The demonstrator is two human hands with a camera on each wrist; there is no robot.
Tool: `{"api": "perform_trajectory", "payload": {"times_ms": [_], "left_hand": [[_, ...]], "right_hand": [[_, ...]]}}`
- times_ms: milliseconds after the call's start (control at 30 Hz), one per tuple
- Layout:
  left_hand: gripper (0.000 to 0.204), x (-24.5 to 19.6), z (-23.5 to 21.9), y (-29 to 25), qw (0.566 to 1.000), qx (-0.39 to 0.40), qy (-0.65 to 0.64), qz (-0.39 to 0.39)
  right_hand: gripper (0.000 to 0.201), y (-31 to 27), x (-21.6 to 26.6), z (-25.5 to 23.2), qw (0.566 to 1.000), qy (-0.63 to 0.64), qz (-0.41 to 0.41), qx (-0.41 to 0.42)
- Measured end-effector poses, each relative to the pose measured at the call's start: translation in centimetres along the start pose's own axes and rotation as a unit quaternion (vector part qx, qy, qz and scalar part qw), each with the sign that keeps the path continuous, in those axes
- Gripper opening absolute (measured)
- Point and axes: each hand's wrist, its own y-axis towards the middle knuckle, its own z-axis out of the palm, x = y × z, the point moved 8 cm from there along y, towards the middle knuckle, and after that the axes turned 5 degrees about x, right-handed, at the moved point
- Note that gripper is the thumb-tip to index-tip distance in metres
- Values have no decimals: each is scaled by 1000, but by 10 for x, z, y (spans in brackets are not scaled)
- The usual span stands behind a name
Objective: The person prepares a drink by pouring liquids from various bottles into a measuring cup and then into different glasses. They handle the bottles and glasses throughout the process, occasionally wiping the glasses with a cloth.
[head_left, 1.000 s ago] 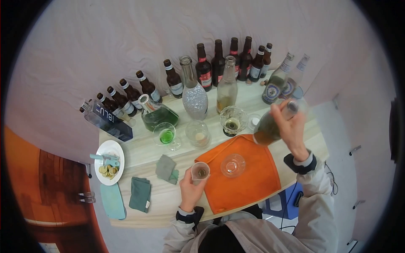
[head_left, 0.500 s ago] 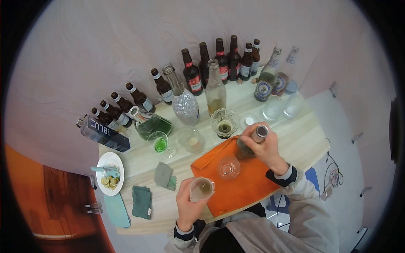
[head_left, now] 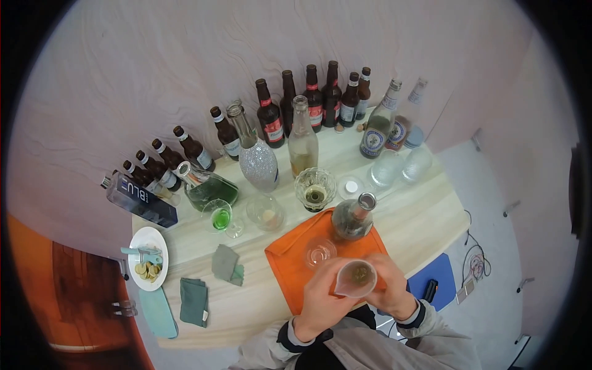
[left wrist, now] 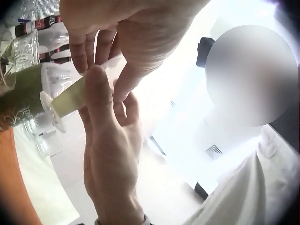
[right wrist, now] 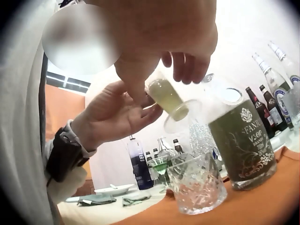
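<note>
A clear footed measuring cup (head_left: pixel 356 279) with a pouring lip holds pale greenish liquid. My left hand (head_left: pixel 322 293) grips it from one side, and my right hand (head_left: pixel 394 288) has its thumb and fingers round the other. The cup's round foot and pale contents (left wrist: pixel 70 98) show in the left wrist view; in the right wrist view the cup (right wrist: pixel 166 97) tilts. Just beyond the hands a green bottle marked VSOP (right wrist: pixel 244 147) stands upright on an orange cloth (head_left: pixel 287 268). Beside the bottle sits a cut-glass tumbler (right wrist: pixel 197 185).
Brown bottles (head_left: pixel 269 117) line the wall behind a sparkly decanter (head_left: pixel 259 163). A stemmed glass of green drink (head_left: pixel 220 217) and a patterned glass (head_left: pixel 316 188) stand mid-table. At left are a plate of lime pieces (head_left: pixel 161 250) and folded cloths (head_left: pixel 194 302); upturned glasses (head_left: pixel 386 168) stand at right.
My right hand has set the green bottle down on the orange cloth and come over to the measuring cup. My left hand has moved right with the cup. The head view has shifted.
</note>
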Motion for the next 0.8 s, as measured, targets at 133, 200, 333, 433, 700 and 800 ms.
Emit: {"api": "perform_trajectory", "payload": {"times_ms": [133, 200, 333, 433, 700, 800], "left_hand": [[63, -10, -7, -1, 997, -16, 68, 16], [73, -2, -19, -7, 993, -22, 117, 3], [96, 45, -44, -16, 959, -79, 272, -18], [102, 81, -43, -10, 962, -52, 260, -64], [86, 113, -37, -9, 984, -13, 147, -104], [86, 116, -38, -10, 985, -26, 142, -97]], "right_hand": [[60, 8, -5, -27, 997, -50, 1, -51], [57, 19, -13, -48, 994, -73, 15, -83], [55, 44, -34, -88, 967, -199, 33, -158], [57, 60, -46, -93, 963, -214, 26, -160], [56, 75, -46, -94, 960, -234, 1, -156], [55, 81, -41, -93, 954, -262, -7, -147]]}}
